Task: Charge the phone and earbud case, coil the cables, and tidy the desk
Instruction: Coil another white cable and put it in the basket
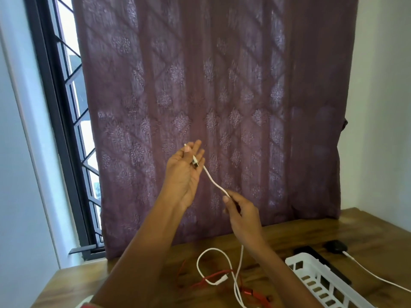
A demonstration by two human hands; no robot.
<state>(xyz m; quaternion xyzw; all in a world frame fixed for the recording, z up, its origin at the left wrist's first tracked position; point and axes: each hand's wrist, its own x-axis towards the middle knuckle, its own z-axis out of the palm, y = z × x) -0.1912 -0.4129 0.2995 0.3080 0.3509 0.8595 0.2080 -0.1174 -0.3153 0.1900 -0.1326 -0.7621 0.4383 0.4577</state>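
Head view: thin white cable (214,181) spans left hand (182,174) and right hand (242,215), each grip pinching it.

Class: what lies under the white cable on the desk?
A red cable crosses under the white cable, on the wooden desk. The right forearm hides its lower-right stretch.

- The curtain (244,85) hangs close behind, down to the tabletop (289,232); there is no passage to the back.
- A white cable (214,182) crosses the air before it, then drops to loops lying over a red cable (213,277) in the near middle.
- A white basket (311,278) blocks the near right.
- Bare wood shows left of the cables.
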